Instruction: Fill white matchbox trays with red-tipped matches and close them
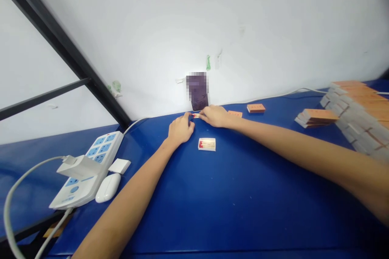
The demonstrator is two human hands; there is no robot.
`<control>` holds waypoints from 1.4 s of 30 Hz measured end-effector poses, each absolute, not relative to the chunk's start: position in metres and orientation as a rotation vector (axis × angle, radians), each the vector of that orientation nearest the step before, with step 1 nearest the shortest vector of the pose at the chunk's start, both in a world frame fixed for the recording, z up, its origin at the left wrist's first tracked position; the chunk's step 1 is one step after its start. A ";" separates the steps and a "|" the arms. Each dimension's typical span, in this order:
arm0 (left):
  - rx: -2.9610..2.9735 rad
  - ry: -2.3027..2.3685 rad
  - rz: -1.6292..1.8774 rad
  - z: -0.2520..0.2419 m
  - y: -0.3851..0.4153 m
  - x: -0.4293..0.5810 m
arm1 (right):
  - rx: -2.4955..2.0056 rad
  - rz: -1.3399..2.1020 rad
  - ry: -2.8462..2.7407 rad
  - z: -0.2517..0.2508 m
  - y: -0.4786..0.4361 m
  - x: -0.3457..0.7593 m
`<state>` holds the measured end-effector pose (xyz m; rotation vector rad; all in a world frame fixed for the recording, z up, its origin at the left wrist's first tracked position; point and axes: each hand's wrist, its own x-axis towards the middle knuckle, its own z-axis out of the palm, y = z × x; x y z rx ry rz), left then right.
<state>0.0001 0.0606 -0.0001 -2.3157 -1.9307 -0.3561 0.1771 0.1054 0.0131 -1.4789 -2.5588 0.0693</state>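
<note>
Several red-headed matches (pixel 196 116) lie together near the back edge of the blue table, between my two hands. My left hand (pixel 181 128) rests on the table with its index fingertip at the red heads and its thumb held apart. From the other side, my right hand (pixel 215 116) has its fingers closed at the pale ends of the matches; its exact hold is partly hidden. Closer to me, a white matchbox tray (pixel 207 149) holds more matches, heads to the left. An orange matchbox sleeve (pixel 235 114) shows just behind my right wrist.
A phone (pixel 199 97) leans against the wall behind my hands. An orange matchbox (pixel 255 108) lies farther right, then a small stack (pixel 319 116) and a large pile of matchboxes (pixel 355 101). On the left are a power strip (pixel 111 145), a white case (pixel 108 188) and a small white box (pixel 119 166).
</note>
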 end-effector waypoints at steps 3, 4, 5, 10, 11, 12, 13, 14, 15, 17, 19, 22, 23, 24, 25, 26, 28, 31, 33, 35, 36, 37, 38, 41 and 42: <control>-2.300 -1.944 -0.376 0.000 0.058 0.000 | -1.431 0.067 -2.605 0.012 0.098 0.180; -2.295 -1.950 -0.389 0.000 0.058 0.000 | -1.409 0.074 -2.622 0.011 0.094 0.181; -2.292 -1.952 -0.404 0.000 0.057 0.000 | -1.388 0.079 -2.637 0.011 0.089 0.183; -2.324 -1.946 -0.458 0.001 0.056 -0.005 | -1.302 0.062 -2.645 0.005 0.069 0.190; -2.340 -1.950 -0.463 0.001 0.056 -0.007 | -1.282 0.076 -2.625 0.003 0.068 0.191; -2.355 -1.956 -0.470 0.000 0.057 -0.008 | -1.268 0.091 -2.598 0.001 0.067 0.192; -2.367 -1.964 -0.478 0.000 0.058 -0.008 | -1.257 0.105 -2.567 -0.001 0.066 0.193; -2.375 -1.971 -0.487 0.000 0.058 -0.009 | -1.247 0.116 -2.538 -0.002 0.067 0.193; -2.383 -1.976 -0.496 -0.001 0.059 -0.010 | -1.237 0.124 -2.509 -0.004 0.067 0.194; -2.392 -1.984 -0.514 -0.002 0.060 -0.010 | -1.221 0.129 -2.451 -0.006 0.069 0.194; -2.400 -1.988 -0.524 -0.002 0.061 -0.011 | -1.230 0.130 -2.401 -0.007 0.069 0.194; -2.411 -1.975 -0.534 -0.003 0.061 -0.011 | -1.309 0.121 -2.363 -0.008 0.070 0.193; -2.413 -1.966 -0.535 -0.003 0.061 -0.011 | -1.333 0.116 -2.363 -0.008 0.070 0.192; -2.411 -1.958 -0.537 -0.003 0.061 -0.011 | -1.345 0.113 -2.367 -0.008 0.070 0.192; -2.409 -1.950 -0.537 -0.003 0.061 -0.010 | -1.347 0.112 -2.374 -0.009 0.071 0.191; -2.407 -1.945 -0.535 -0.004 0.061 -0.010 | -1.340 0.111 -2.379 -0.009 0.071 0.191; -2.401 -1.943 -0.533 -0.004 0.060 -0.010 | -1.323 0.111 -2.380 -0.010 0.072 0.191; -2.372 -1.960 -0.546 -0.003 0.059 -0.010 | -1.300 0.114 -2.368 -0.011 0.072 0.192; -2.329 -1.983 -0.558 -0.002 0.057 -0.010 | -1.260 0.118 -2.363 -0.011 0.072 0.193; -2.292 -1.996 -0.559 -0.001 0.055 -0.011 | -1.185 0.125 -2.373 -0.011 0.071 0.194; -2.285 -1.992 -0.555 0.000 0.054 -0.011 | -1.139 0.130 -2.384 -0.010 0.071 0.194; -2.285 -1.987 -0.546 0.001 0.053 -0.011 | -1.094 0.135 -2.402 -0.010 0.070 0.195; -2.290 -1.982 -0.530 0.001 0.052 -0.011 | -1.056 0.138 -2.424 -0.010 0.069 0.195; -2.339 -1.966 -0.456 0.002 0.052 -0.011 | -1.006 0.130 -2.480 -0.008 0.068 0.196; -2.364 -1.956 -0.432 0.003 0.051 -0.012 | -1.009 0.124 -2.491 -0.007 0.067 0.196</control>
